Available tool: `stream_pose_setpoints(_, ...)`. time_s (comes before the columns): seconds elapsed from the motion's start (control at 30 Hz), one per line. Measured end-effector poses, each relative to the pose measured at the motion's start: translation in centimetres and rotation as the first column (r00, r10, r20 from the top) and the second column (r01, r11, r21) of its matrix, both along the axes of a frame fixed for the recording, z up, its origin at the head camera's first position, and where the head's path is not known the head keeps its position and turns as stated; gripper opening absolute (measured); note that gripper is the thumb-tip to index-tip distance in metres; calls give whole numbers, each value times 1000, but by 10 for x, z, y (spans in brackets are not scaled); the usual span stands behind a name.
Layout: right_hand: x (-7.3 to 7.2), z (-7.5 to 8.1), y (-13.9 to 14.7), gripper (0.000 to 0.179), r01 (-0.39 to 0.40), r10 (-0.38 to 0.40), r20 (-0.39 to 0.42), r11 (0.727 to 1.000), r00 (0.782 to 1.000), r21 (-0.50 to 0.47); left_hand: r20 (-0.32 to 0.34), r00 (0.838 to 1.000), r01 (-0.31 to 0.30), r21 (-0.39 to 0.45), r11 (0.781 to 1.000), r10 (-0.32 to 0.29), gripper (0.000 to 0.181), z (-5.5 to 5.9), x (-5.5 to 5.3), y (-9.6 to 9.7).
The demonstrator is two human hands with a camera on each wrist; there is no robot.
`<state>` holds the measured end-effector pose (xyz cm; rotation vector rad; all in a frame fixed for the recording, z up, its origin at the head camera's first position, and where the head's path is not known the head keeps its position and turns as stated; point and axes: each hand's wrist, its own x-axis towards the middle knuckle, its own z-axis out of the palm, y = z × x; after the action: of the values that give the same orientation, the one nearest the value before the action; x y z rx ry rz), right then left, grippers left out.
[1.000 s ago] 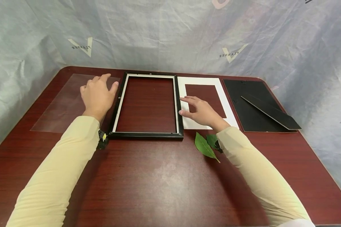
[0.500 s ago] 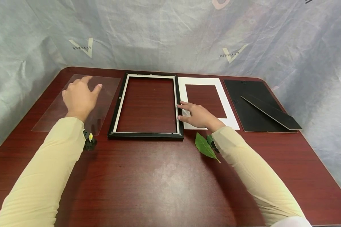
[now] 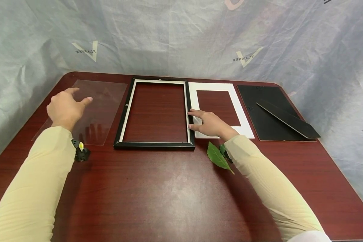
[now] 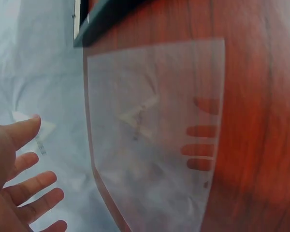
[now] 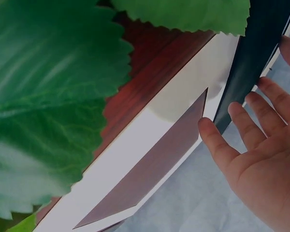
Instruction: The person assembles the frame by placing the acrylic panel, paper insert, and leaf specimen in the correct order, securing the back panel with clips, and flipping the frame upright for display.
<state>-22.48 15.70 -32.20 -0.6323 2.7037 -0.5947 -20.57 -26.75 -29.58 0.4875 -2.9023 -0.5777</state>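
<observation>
My left hand point(image 3: 65, 109) hangs over a clear sheet point(image 3: 104, 101) at the table's left, fingers spread and holding nothing. In the left wrist view, finger reflections show on the sheet point(image 4: 150, 87), and the hand point(image 4: 19, 183) stands apart from it. A black picture frame point(image 3: 154, 145) with a pale inner lip lies in the middle, its opening showing the tabletop. My right hand point(image 3: 210, 123) is at the frame's right side, fingertips right at the edge. The right wrist view has its fingers point(image 5: 246, 128) extended by the dark frame side. Under this hand lies a white mat point(image 3: 211, 86) with a rectangular window.
A black backing board point(image 3: 260, 124) with a raised easel leg point(image 3: 290, 119) lies at the right. Green leaves point(image 3: 217, 156) sit by the right wrist and partly fill its view. Behind the dark red table point(image 3: 157, 195) hangs a pale grey sheet point(image 3: 169, 40).
My left hand has moved left, from beside the frame to over the clear sheet's left part. The right hand has shifted slightly down along the frame's edge. The frame stays put.
</observation>
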Motion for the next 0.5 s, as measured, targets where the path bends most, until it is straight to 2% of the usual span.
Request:
stream_pose_setpoints(0.17, 0, 0, 0, 63, 4, -4, 1, 1000, 1000, -3, 17, 999, -43, 39, 998, 42, 68, -3, 4, -13)
stream_pose_setpoints(0.5, -3, -2, 1, 65, -12, 12, -3, 999, 1000, -31, 63, 995, -89, 106, 990, 82, 79, -6, 15, -34)
